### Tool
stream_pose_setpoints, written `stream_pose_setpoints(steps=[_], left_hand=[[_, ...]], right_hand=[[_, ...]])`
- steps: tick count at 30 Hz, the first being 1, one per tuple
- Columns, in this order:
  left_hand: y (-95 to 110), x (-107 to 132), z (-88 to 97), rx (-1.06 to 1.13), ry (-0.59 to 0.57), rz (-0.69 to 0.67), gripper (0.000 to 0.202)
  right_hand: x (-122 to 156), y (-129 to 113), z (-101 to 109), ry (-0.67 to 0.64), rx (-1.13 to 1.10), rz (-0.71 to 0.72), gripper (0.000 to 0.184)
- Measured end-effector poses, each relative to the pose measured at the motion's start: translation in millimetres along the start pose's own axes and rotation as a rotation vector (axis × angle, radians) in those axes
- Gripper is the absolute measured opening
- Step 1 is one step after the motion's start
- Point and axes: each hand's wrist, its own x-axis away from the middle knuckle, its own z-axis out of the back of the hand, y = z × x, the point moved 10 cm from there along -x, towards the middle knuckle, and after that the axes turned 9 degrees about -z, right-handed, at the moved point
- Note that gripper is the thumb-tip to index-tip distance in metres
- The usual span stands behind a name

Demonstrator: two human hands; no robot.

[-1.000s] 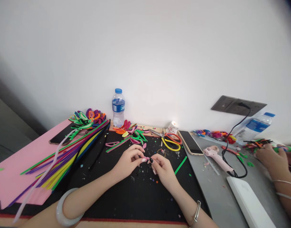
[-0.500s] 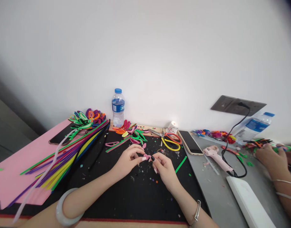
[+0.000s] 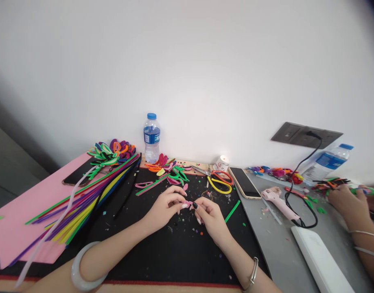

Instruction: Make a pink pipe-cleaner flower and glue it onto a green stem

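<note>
The left hand point(image 3: 166, 206) pinches a pink piece point(image 3: 189, 204) between thumb and fingertips, with hardly any gap between them. The right hand point(image 3: 210, 215) closes on its other end in a similar pinch, its remaining fingers curled in.

The piece is small, fuzzy and bent; the fingertips hide both ends, so its full shape cannot be told. It is held just above the black mat point(image 3: 162, 260), in the middle between the hands. Its long axis runs roughly left to right, one end toward each hand.

Just beyond the left fingertips lies a pink loop point(image 3: 185, 186). Farther off, toward the wall, are open scissors point(image 3: 219, 185) with one red and one yellow handle, near a white roll point(image 3: 221, 164) and a phone point(image 3: 244, 183). A short green stem point(image 3: 232, 211) lies to the right of the right hand. Many coloured stems point(image 3: 95, 203) fan out well to the left.
</note>
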Motion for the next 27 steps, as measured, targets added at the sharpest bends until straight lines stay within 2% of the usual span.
stream_pose_setpoints(steps=[4,9,15,18,20,22,27], left_hand=[[-2.4,-0.4,-0.2,0.022,0.008,0.008,0.018],[-10.0,-1.4,-0.4,0.166,0.05,0.057,0.018],[-13.4,-0.8,-5.5,0.209,0.006,0.101,0.019],[-15.8,-0.4,-3.7,0.215,0.02,0.114,0.019],[-16.6,-0.4,-1.2,0.216,0.044,0.115,0.02],[-15.8,-0.7,1.3,0.207,0.064,0.106,0.02],[-11.8,-1.1,5.7,0.164,0.098,0.098,0.023]], right_hand=[[-0.1,-0.2,-0.1,-0.003,-0.03,0.006,0.025],[-0.1,0.6,3.1,0.026,-0.051,0.006,0.024],[-0.4,4.0,-2.1,-0.014,-0.038,-0.003,0.024],[0.0,4.0,-2.9,-0.021,0.021,0.012,0.024],[1.0,-1.8,5.0,0.044,0.115,0.059,0.022],[3.3,-12.9,21.7,0.176,0.248,0.127,0.018],[13.7,-45.6,86.9,0.56,0.587,0.244,0.019]])
